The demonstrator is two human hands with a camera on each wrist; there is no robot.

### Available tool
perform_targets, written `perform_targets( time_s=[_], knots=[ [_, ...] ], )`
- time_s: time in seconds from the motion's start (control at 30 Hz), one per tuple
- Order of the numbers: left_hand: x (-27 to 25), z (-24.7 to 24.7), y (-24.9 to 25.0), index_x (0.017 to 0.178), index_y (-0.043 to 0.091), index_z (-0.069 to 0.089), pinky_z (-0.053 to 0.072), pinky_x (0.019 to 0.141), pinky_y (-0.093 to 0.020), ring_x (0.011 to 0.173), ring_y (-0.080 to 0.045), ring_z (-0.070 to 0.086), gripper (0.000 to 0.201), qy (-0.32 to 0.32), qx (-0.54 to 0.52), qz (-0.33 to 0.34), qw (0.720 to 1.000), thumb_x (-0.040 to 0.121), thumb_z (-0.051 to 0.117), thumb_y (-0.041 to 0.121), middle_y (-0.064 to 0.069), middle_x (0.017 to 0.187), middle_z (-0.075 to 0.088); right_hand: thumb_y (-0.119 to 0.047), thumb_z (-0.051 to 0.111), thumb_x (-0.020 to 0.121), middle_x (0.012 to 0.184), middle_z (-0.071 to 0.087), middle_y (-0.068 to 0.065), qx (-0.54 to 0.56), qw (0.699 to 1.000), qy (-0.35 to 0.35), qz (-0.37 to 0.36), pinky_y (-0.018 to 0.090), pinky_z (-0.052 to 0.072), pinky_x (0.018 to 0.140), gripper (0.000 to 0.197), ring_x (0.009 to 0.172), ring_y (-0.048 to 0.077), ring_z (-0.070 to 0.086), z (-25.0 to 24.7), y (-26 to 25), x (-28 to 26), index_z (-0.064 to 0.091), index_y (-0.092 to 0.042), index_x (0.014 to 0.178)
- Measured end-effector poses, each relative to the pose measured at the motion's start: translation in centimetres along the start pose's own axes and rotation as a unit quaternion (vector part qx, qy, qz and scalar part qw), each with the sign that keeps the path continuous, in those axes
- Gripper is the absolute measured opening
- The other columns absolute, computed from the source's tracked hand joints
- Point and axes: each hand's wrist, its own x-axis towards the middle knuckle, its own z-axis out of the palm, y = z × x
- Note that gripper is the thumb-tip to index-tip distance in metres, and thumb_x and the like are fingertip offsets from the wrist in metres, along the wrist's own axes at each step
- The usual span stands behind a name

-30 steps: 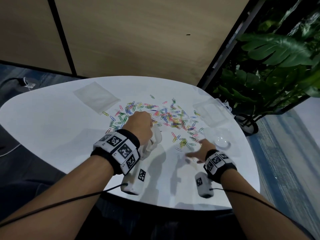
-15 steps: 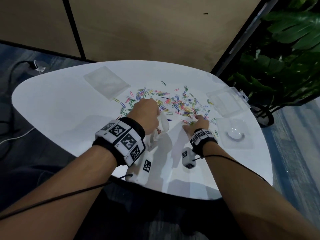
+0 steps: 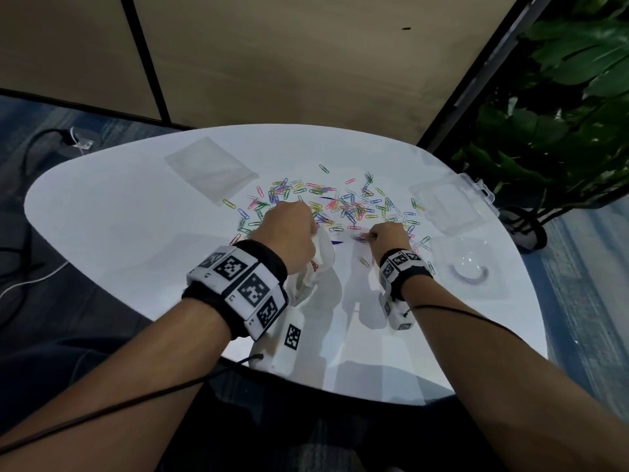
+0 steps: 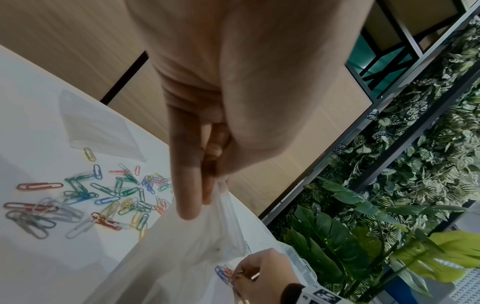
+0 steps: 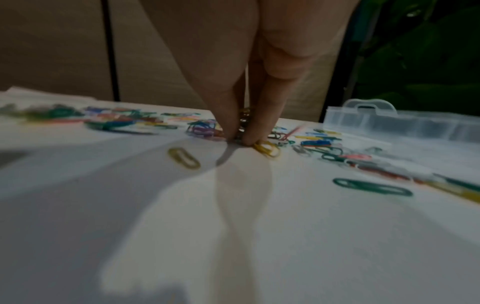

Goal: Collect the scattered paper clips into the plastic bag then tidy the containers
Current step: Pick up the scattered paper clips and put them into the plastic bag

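Note:
Coloured paper clips (image 3: 343,206) lie scattered across the middle of the white table (image 3: 119,233). My left hand (image 3: 289,233) pinches the rim of a clear plastic bag (image 3: 320,264) and holds it up off the table; the left wrist view shows the bag (image 4: 182,242) hanging from my fingers (image 4: 187,185). My right hand (image 3: 388,236) is just right of the bag, its fingertips pinching a small bunch of clips (image 3: 362,237) against the table. In the right wrist view the fingertips (image 5: 244,131) press together on the table among clips (image 5: 205,127).
A second flat clear bag (image 3: 209,168) lies at the back left. A clear plastic box (image 3: 452,202) sits at the right edge, with a clear round lid or dish (image 3: 471,267) in front of it. Leafy plants (image 3: 561,97) stand beyond the table's right side.
My right hand moved from the near right of the table to the pile, closed on a bunch of clips and drew it toward the bag. The left hand kept holding the bag.

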Motion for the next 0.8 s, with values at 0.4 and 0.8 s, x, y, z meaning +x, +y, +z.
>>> perform_targets(
  time_s=[0.4,0.8],
  knots=[
    [0.1,0.8,1.2,0.107,0.006,0.073,0.061,0.082,-0.038,0.084,-0.029,0.072,0.029,-0.015,-0.009,-0.008,1.000,0.091,0.049,-0.001,-0.013,0.107,0.070,0.003,0.072,0.082,0.083,0.070,0.017,0.593,0.795,-0.073,0.105,0.034,0.059,0.084,0.004,0.076,0.026,0.069,-8.2,-1.8,-6.1,0.071,0.002,0.085],
    [-0.8,1.0,2.3,0.100,0.011,0.077,0.062,0.078,-0.039,0.082,-0.028,0.072,0.025,0.011,-0.026,-0.002,1.000,0.090,0.058,0.000,-0.011,0.099,0.073,-0.001,0.062,0.084,0.083,0.075,0.012,0.377,0.922,-0.083,-0.034,0.033,0.058,0.086,0.023,0.084,0.025,0.073,-5.3,-6.7,-12.4,0.077,-0.013,0.097]
  ],
)
